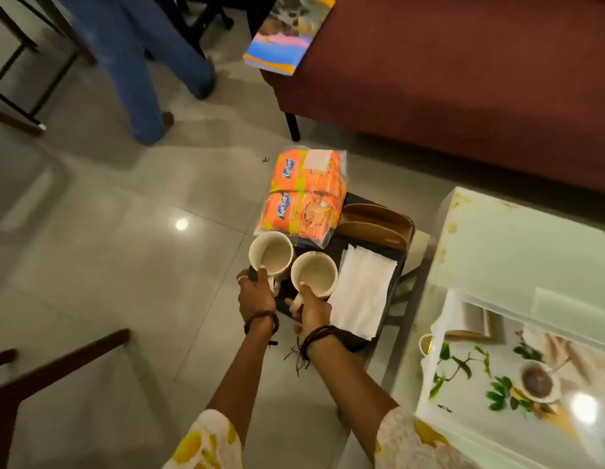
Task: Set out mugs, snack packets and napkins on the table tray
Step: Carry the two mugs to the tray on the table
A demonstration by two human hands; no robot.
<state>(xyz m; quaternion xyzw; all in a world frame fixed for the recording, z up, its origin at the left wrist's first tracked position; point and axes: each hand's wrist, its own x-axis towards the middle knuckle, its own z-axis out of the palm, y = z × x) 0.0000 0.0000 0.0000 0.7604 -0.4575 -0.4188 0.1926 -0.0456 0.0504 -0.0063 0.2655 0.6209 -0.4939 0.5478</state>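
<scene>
Two cream mugs stand side by side on a small dark stand [400,265] near the floor. My left hand [255,296] grips the handle of the left mug [271,253]. My right hand [311,311] holds the handle of the right mug [314,274]. Behind the mugs lies a clear bag of orange snack packets [304,194], partly overhanging the stand's far edge. White napkins [362,292] lie flat to the right of the right mug. A brown wooden holder [375,221] sits beyond the napkins.
A glass-topped table [517,265] stands at the right, with a white floral tray [490,377] on it. A maroon sofa [463,79] with a colourful book [287,32] is behind. A person in blue jeans [142,62] stands at the upper left. A dark chair frame [57,367] is at the lower left.
</scene>
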